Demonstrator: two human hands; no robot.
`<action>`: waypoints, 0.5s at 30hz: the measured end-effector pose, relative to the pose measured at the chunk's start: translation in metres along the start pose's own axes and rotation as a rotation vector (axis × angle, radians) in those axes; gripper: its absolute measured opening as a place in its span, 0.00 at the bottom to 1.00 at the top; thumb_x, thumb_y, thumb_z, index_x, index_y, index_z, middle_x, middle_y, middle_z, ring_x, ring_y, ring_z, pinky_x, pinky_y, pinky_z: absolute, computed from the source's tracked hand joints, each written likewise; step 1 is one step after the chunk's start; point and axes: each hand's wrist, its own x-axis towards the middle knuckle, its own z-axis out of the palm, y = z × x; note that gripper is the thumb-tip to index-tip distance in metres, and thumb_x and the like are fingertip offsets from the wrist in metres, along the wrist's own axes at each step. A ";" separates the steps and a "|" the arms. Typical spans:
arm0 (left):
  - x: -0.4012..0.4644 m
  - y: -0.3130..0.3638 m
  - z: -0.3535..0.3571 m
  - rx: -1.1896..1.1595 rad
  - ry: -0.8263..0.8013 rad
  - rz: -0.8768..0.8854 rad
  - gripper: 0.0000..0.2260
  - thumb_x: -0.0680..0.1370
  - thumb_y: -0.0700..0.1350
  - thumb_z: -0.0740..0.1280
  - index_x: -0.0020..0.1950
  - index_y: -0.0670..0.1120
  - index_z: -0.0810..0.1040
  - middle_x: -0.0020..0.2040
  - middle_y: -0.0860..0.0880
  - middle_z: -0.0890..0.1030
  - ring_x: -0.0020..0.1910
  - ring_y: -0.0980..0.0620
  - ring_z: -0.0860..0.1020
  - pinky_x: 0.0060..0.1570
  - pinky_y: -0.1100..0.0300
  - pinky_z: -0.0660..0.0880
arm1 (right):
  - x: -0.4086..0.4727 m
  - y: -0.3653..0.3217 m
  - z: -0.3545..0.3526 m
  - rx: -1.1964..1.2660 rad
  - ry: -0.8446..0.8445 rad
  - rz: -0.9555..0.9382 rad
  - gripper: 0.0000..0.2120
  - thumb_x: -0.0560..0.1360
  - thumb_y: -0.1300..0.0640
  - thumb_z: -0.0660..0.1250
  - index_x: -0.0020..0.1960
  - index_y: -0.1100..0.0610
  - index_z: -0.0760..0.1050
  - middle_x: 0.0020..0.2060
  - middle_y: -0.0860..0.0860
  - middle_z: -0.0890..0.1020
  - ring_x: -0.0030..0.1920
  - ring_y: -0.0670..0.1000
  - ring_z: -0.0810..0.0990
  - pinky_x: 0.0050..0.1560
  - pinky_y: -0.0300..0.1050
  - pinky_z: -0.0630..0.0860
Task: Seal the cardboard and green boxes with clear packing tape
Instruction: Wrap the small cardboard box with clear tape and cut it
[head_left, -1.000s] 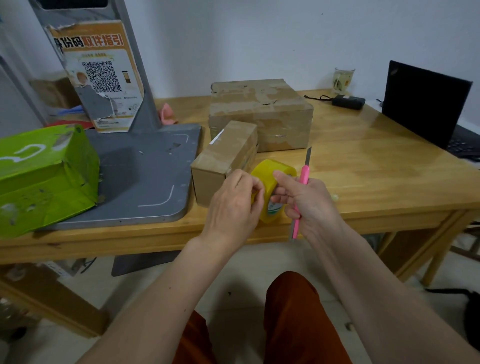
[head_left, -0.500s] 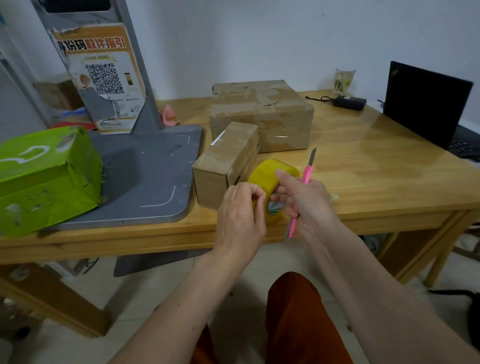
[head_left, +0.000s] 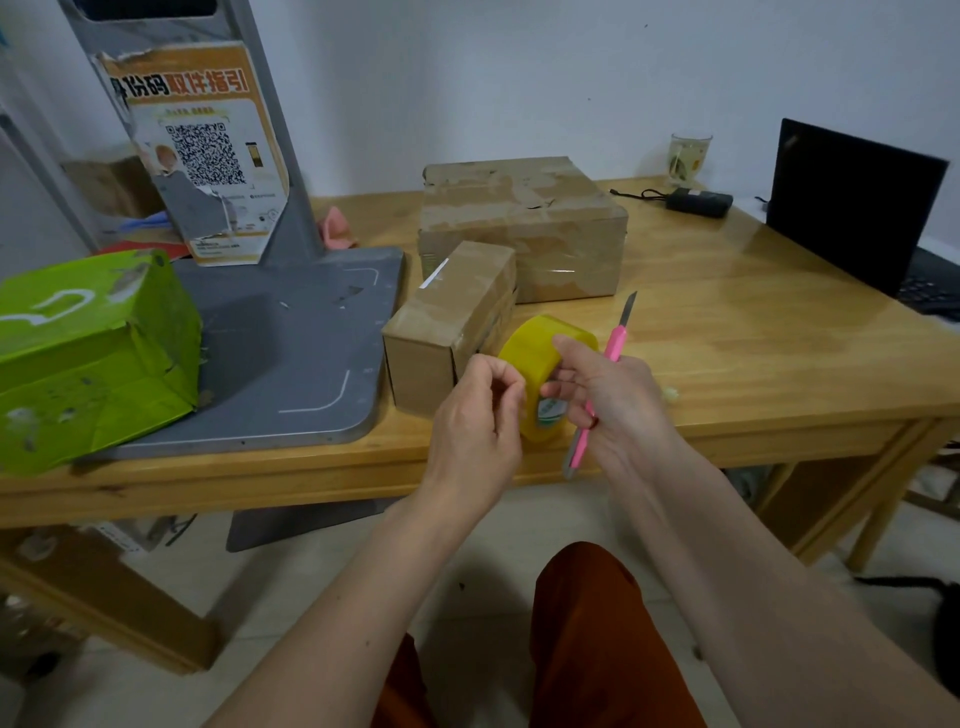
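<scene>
Head camera: above the wooden table's (head_left: 727, 364) front edge, the right hand (head_left: 613, 395) grips a yellowish tape roll (head_left: 540, 364) and a pink utility knife (head_left: 608, 374), blade out; the left hand (head_left: 478, 415) pinches at the roll's rim. Small cardboard box (head_left: 447, 322) just behind; larger cardboard box (head_left: 519, 223) beyond; green box (head_left: 88, 353) far left
</scene>
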 end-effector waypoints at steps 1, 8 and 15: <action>0.001 0.002 -0.001 -0.025 -0.030 -0.039 0.03 0.80 0.41 0.60 0.48 0.44 0.73 0.39 0.51 0.76 0.38 0.53 0.75 0.39 0.53 0.76 | 0.000 0.000 0.000 0.000 0.005 0.004 0.17 0.76 0.57 0.69 0.55 0.71 0.75 0.35 0.58 0.79 0.27 0.46 0.77 0.19 0.33 0.61; 0.006 0.018 -0.003 -0.268 0.000 -0.305 0.09 0.82 0.39 0.60 0.45 0.49 0.74 0.42 0.49 0.79 0.44 0.52 0.78 0.50 0.54 0.76 | 0.005 0.003 -0.006 -0.065 -0.082 0.047 0.24 0.79 0.44 0.63 0.52 0.67 0.77 0.41 0.60 0.84 0.35 0.50 0.81 0.17 0.36 0.58; 0.015 0.013 -0.004 -0.419 -0.008 -0.328 0.08 0.78 0.37 0.66 0.48 0.50 0.75 0.45 0.50 0.78 0.46 0.53 0.77 0.49 0.62 0.75 | 0.004 0.012 -0.010 -0.290 -0.151 -0.139 0.15 0.76 0.52 0.70 0.37 0.61 0.73 0.24 0.46 0.73 0.24 0.40 0.69 0.21 0.29 0.62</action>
